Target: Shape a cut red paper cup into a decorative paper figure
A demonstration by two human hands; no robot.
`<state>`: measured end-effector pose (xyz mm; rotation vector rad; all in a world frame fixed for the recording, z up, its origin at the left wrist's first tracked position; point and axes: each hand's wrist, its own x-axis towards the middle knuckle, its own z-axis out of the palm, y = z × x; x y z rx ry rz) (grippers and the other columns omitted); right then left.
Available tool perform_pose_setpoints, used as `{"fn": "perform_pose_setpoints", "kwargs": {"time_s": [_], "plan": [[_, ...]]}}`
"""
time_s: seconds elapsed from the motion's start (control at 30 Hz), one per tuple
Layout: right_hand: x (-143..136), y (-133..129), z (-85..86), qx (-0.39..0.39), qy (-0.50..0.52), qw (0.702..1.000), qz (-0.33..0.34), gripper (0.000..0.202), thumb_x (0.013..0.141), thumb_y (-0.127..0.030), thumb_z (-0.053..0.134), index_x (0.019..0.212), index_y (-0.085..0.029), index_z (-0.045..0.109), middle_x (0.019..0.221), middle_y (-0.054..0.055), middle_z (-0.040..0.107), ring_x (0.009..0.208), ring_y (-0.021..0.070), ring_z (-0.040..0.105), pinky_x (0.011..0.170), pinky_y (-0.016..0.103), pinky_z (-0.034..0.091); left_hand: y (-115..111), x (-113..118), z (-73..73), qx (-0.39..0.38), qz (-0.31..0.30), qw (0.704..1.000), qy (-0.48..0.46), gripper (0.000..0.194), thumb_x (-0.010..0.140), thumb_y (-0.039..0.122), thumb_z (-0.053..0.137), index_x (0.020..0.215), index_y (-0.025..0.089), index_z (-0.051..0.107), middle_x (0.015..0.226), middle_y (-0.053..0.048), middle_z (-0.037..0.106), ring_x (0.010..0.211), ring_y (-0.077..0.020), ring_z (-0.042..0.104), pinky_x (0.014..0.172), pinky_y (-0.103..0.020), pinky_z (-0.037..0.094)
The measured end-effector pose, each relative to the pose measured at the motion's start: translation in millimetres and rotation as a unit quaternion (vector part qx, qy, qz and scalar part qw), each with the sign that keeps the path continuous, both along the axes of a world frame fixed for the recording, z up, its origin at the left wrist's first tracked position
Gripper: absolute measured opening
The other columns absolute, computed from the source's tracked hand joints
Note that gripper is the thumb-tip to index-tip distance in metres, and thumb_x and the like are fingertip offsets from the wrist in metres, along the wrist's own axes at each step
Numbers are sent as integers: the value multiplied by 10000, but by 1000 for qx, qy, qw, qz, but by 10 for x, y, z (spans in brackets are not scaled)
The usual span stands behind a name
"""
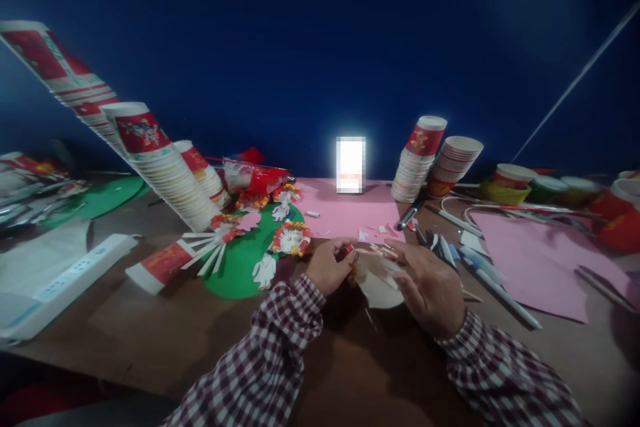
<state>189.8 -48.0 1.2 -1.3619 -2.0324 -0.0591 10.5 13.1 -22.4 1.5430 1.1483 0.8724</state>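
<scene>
Both hands are near the middle of the table, around a pale paper cup piece (381, 283) with its wide side toward me. My left hand (331, 268) pinches the left edge of this piece, where a bit of red shows by the fingertips. On the right, my right hand (431, 287) rests with bent fingers along the piece's other side, and small pale strips show by its fingertips. Its exact grip is blurred. A thin pale stick or strip lies just below the piece.
A green sheet (225, 280) with paper figures and a cut red cup (163, 265) lie left. Tall cup stacks (167, 173) lean behind them. Pink paper (345, 213), more cups (419, 160), pens and tools stand or lie behind and right. A white power strip (75, 283) is far left.
</scene>
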Motion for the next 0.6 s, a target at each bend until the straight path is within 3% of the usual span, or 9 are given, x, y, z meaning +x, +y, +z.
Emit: {"fn": "perform_pose_setpoints", "kwargs": {"time_s": [0.1,0.2,0.43,0.6], "plan": [[-12,-2,3,6,25,1000,-8,447,787,-438,456,1132,-156,489,1051,81,579,956,213,525,820,329,416,-8,-4,2,11,0,1000,28,318,713,253,534,981,95,598,742,-62,610,644,-117,547,605,-228,454],[-45,15,-15,9,29,999,-37,270,791,-300,487,1028,-191,555,966,54,613,891,192,551,792,312,428,-24,5,-4,27,-4,999,25,315,706,222,534,991,101,591,794,-73,626,659,-119,558,614,-228,463],[-66,7,-16,26,30,999,-7,192,778,-205,498,945,-200,591,891,37,625,865,169,556,776,294,440,-94,38,76,111,17,994,-16,249,667,278,619,863,125,642,867,-90,639,742,-154,582,668,-241,468],[-57,-6,-6,30,40,999,22,175,768,-191,492,909,-202,595,867,45,624,852,174,561,758,308,451,-83,21,121,92,13,994,-51,221,708,309,577,786,116,651,745,-63,658,683,-147,580,636,-236,455]]}}
